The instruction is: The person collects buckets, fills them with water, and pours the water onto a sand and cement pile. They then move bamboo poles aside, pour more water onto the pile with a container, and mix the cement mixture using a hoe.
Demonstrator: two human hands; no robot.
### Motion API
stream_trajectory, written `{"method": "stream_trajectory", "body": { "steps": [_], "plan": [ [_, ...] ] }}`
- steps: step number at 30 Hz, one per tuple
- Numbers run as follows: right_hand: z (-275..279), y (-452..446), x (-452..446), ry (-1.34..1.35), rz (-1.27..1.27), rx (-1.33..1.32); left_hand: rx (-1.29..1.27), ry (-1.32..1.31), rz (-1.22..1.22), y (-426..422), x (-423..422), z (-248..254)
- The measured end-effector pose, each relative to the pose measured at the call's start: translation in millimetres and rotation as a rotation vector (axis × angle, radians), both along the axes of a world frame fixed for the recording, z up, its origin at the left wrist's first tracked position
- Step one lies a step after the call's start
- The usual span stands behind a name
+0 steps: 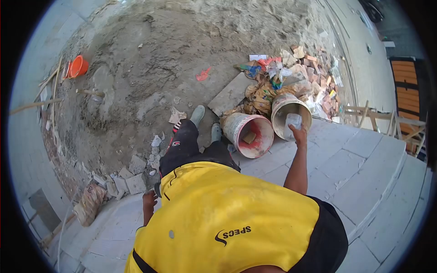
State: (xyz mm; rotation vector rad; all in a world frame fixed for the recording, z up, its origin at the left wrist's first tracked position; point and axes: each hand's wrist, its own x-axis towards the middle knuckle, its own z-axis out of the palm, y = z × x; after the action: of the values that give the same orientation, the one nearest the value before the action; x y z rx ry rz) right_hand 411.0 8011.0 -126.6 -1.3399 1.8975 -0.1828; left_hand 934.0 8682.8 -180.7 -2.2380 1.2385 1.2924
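Observation:
My right hand (pixel 298 134) is closed around a translucent plastic cup (pixel 293 120), held at the mouth of a tipped, dirty white bucket (pixel 278 103). Whether anything is in the cup I cannot make out. A second bucket (pixel 231 127) lies tilted beside the first, its inside smeared red and a brownish block (pixel 249 137) in it. Down by my left thigh hangs my left hand (pixel 149 200), fingers loosely bent and apart, with nothing visible in it.
Broken bricks (pixel 318 84) and crumpled brown bags (pixel 261 98) are heaped beyond the buckets. A grey slab (pixel 232 93) lies near my feet. An orange bucket (pixel 79 66) stands far left on the sandy ground. Pale blocks (pixel 355 150) stretch to my right; a sack (pixel 90 204) sits left.

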Motion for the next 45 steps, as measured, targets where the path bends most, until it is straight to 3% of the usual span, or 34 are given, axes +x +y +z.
{"method": "stream_trajectory", "body": {
  "steps": [1, 4, 7, 8, 11, 12, 13, 15, 16, 17, 18, 19, 20, 21, 22, 24, 27, 31, 33, 34, 35, 37, 38, 40, 42, 43, 44, 45],
  "plan": [
    [-5, -1, -19, 0.213, 0.049, -0.114, -0.044, -0.017, 0.122, 9, 14, -4],
    [0, -14, -56, 0.461, -0.05, 0.162, 0.023, 0.048, 0.415, 6, 28, 7],
    [12, -29, -64, 0.488, -0.07, 0.34, 0.029, 0.074, 0.507, -2, 15, 17],
    [-7, -36, -80, 0.502, -0.07, 0.298, 0.019, 0.077, 0.507, -3, 7, 19],
    [-45, -53, -99, 0.56, 0.019, -0.166, -0.04, 0.073, 0.635, -6, -20, 25],
    [-54, -64, -102, 0.567, 0.048, -0.124, -0.066, 0.085, 0.814, -12, -29, 32],
    [-24, -52, -68, 0.502, -0.026, -0.21, -0.063, 0.135, 1.148, -22, -37, 42],
    [-38, -34, -46, 0.298, 0.01, -0.27, -0.057, 0.192, 1.613, -40, -47, 55],
    [-53, -20, -33, 0.264, 0.032, -0.198, -0.089, 0.191, 1.662, -36, -52, 54],
    [-79, -2, -24, 0.214, 0.098, -0.162, -0.111, 0.179, 1.591, -30, -54, 47],
    [-153, 16, -38, -0.006, -0.009, -0.127, -0.131, 0.167, 1.52, -24, -55, 38],
    [-170, 35, -22, -0.09, 0.067, 0.172, -0.158, 0.171, 1.561, -5, -58, 16],
    [-131, 68, 32, -0.155, -0.045, 0.426, -0.188, 0.133, 1.276, 23, -65, -16],
    [-122, 92, 67, -0.034, 0.087, 0.568, -0.21, 0.088, 0.991, 38, -70, -34],
    [-115, 116, 101, 0.076, 0.243, 0.706, -0.225, 0.083, 1.026, 41, -72, -34],
    [-114, 144, 151, 0.202, 0.603, 0.83, -0.081, -0.017, 0.533, 41, -67, -19],
    [-128, 173, 233, 0.258, 0.94, 0.824, -0.029, -0.061, 0.565, 68, -54, -20],
    [-138, 199, 348, 0.371, 1.114, 0.767, -0.115, -0.15, 0.685, 127, -30, -41],
    [-143, 214, 401, 0.441, 1.147, 0.75, -0.274, 0.194, 2.185, 132, -4, -25],
    [-145, 223, 430, 0.487, 1.166, 0.745, -0.309, 0.238, 1.968, 151, 9, -30],
    [-146, 231, 459, 0.55, 1.288, 0.75, -0.378, 0.242, 2.179, 142, 29, 0],
    [-140, 241, 521, 0.632, 1.822, 0.702, -0.33, 0.219, 2.105, 156, 59, 2],
    [-132, 250, 546, 0.633, 1.825, 0.696, -0.27, 0.198, 2.031, 161, 75, 4],
    [-98, 279, 607, 0.478, 1.823, 0.575, -0.187, 0.168, 1.882, 156, 116, 24],
    [-69, 305, 673, 0.359, 1.767, 0.546, -0.256, 0.353, 1.893, 149, 160, 43],
    [-96, 303, 695, 0.225, 1.76, 0.598, -0.195, 0.496, 2.007, 146, 180, 49],
    [-103, 309, 721, 0.162, 1.769, 0.529, -0.12, 0.537, 1.971, 143, 205, 59],
    [-149, 303, 738, -0.2, 2.035, 0.315, -0.128, 0.507, 1.938, 143, 229, 53]
  ]
}}
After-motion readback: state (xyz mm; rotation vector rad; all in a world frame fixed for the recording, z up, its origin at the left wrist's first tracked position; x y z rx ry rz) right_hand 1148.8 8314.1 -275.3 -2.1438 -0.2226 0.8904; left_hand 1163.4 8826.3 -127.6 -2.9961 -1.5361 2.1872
